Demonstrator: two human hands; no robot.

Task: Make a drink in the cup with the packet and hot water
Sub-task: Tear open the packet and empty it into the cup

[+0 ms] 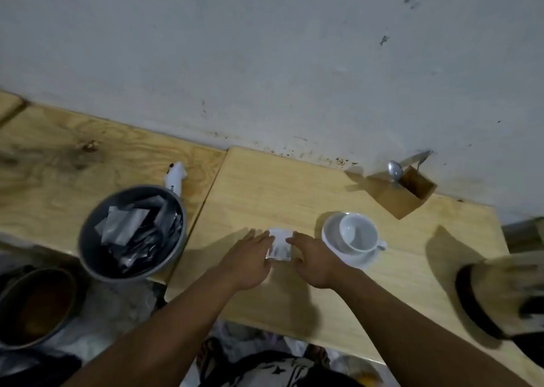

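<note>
Nearest the camera, two bare forearms reach forward and inward from the bottom edge, converging over a pale wooden table. The left hand lies palm down with its fingers stretched forward and close together, their tips touching the left edge of a small white packet. The right hand mirrors it, palm down, its fingertips on the packet's right edge and its thumb tucked near the packet's near right corner. Both hands pinch the packet between them; whether it rests on the table or is lifted just above it cannot be told.

Just right of the right hand, a white cup stands upright and empty on a white saucer, its handle pointing right. At the near right edge, a blurred tan hat with a dark band sits on the table.

On the left, on a second, more heavily grained wooden surface, a grey round bin holds crumpled silvery and dark wrappers. Near and left of it, a dark bowl shows a brownish inside. Just beyond the bin lies a white object with dark lettering, too blurred to identify.

Farther right, against the stained grey wall, a small wooden box holds a metal spoon that leans out over its far rim.
</note>
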